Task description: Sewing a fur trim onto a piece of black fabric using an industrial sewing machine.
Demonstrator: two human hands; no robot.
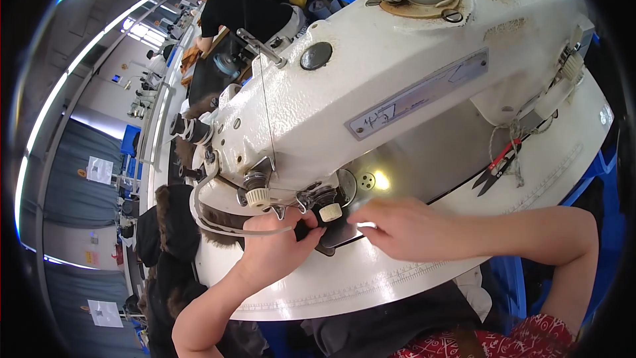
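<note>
In a room hung with blue-grey cloth curtains [83, 182], a glossy white worktable [318, 286] is occupied by a long white metal sewing machine [298, 119]. The right hand [417, 229] is held curled beside it, any grip impossible to tell; by the left hand [275, 248], a small black fabric-like piece [303, 231] is pinched there, apparently for steadying.

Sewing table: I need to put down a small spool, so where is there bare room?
White tabletop shows bare between the left forearm, the right hand and the near ruler marks; more lies right of the scissors. The metal plate under the machine's arm is bare too. Crowded: the needle end, with the left hand and knobs.
</note>
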